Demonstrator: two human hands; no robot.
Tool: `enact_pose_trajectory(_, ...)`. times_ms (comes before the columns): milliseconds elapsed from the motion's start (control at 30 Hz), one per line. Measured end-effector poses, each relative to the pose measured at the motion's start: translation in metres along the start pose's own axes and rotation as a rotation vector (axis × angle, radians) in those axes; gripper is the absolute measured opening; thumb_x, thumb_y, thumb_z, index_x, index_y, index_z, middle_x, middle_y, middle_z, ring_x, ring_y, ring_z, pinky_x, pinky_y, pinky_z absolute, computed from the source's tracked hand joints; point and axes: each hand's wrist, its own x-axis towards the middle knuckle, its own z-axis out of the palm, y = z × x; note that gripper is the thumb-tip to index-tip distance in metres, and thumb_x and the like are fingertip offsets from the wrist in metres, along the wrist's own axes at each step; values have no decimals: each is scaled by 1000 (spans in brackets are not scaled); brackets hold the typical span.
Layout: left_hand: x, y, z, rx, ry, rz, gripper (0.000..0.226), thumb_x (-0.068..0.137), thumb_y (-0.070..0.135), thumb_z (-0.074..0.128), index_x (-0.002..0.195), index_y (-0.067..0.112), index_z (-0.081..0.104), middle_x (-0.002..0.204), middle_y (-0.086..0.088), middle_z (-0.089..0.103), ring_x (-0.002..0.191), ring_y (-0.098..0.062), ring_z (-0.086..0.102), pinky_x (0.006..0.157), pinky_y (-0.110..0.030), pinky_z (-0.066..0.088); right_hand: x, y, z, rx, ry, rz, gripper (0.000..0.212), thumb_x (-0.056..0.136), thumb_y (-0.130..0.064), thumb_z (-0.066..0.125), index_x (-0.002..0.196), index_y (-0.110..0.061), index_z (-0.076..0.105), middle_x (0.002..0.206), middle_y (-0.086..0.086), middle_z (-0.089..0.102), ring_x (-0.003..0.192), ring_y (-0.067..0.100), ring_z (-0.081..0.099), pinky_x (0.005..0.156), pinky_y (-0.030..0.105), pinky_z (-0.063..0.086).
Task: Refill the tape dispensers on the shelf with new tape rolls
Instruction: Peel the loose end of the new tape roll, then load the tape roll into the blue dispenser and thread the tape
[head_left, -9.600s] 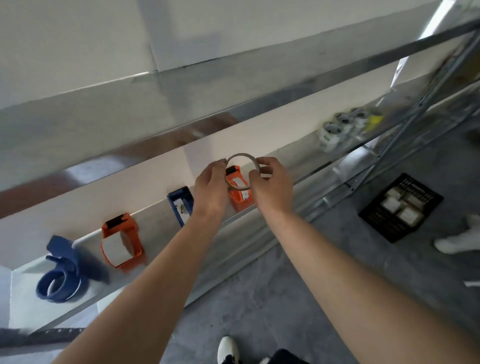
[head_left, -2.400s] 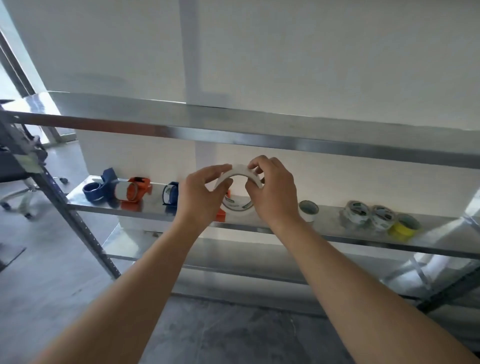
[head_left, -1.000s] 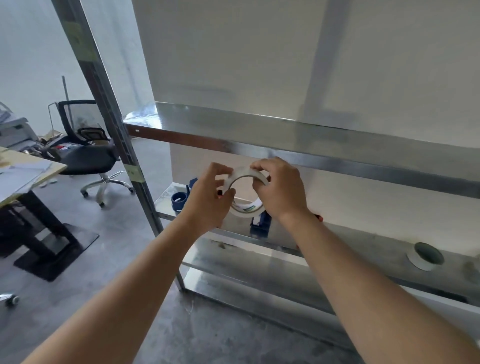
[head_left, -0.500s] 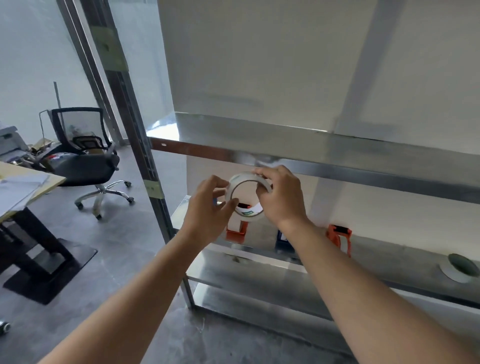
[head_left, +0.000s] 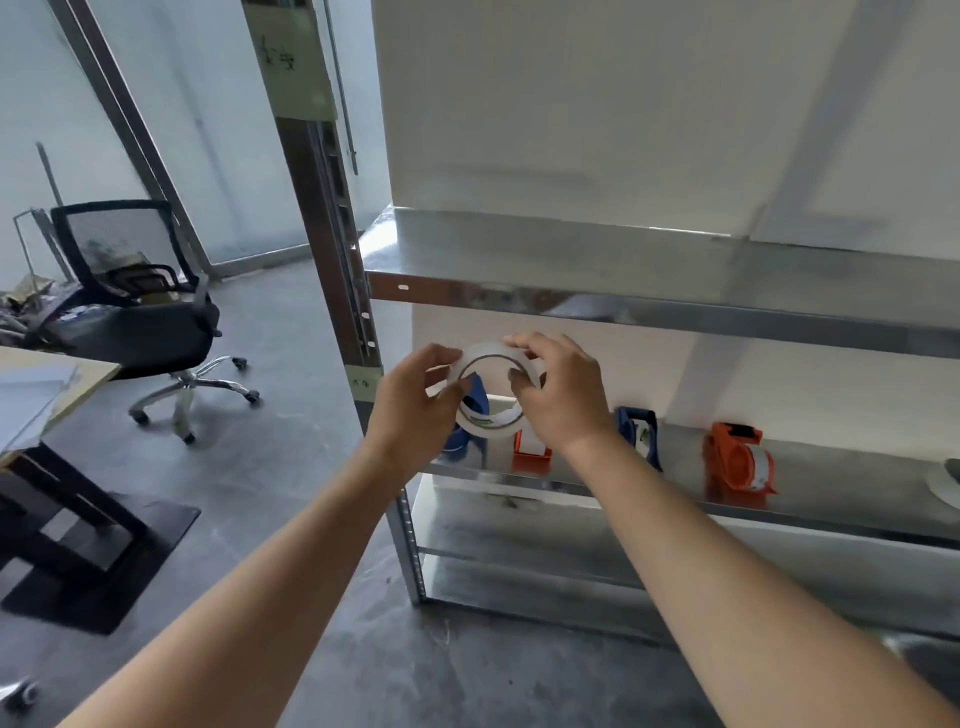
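**Slippery clear roll, hanging over the floor – anyone else fumbling these?**

We're holding the tape roll (head_left: 491, 427) up in the air in front of the left end of the lower shelf (head_left: 841, 483), and it isn't resting on anything. Our left grip (head_left: 415, 400) is pinching its left rim. Our right grip (head_left: 561, 395) is curling over the top and right side, so both are closed on the roll.

Here's what's bugging us. The roll is looking like glossy, smooth film on a thin round core, so we're guessing it's slick. It also seems to be hovering past the shelf's front edge, over the grey floor (head_left: 311, 519). If we fumble while picking at the tape end, it's probably dropping and rolling away. We're also expecting clear film to hide its own end and tear into slivers.

Behind it, the blue dispenser (head_left: 478, 397) is sitting at the shelf's left corner, with the orange dispenser (head_left: 532, 451) just beside it. Both look like hard, chunky plastic. The shelf is shiny sheet metal, so a nudged dispenser is likely sliding.
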Motion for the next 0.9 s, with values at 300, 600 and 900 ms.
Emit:
enact_pose_trajectory(300, 30, -40, 3, 29, 17, -80, 23, 100, 8, 71, 121, 17, 69, 125, 2, 72, 118, -16, 70, 96, -34, 61, 33, 19, 42, 38, -69, 71, 21, 91, -17, 77, 110, -20, 69, 109, -2, 70, 96, 12, 62, 78, 10, 45)
enact_pose_trajectory(600, 64, -93, 37, 245, 45, -169, 25, 107, 11, 58, 129, 20, 67, 129, 1, 72, 119, -14, 66, 92, -18, 50, 65, 65, 96, 90, -195, 184, 25, 92, -18, 77, 115, -21, 67, 112, -4, 70, 91, 8, 60, 62, -2, 34)
enact_pose_trajectory(900, 82, -142, 67, 288, 17, -321, 25, 106, 4, 53, 119, 21, 67, 101, 4, 70, 90, -17, 64, 72, -16, 44, 73, 110, 135, 66, -426, 243, 49, 92, -21, 75, 139, -21, 61, 124, -2, 66, 83, 7, 56, 70, 9, 38)
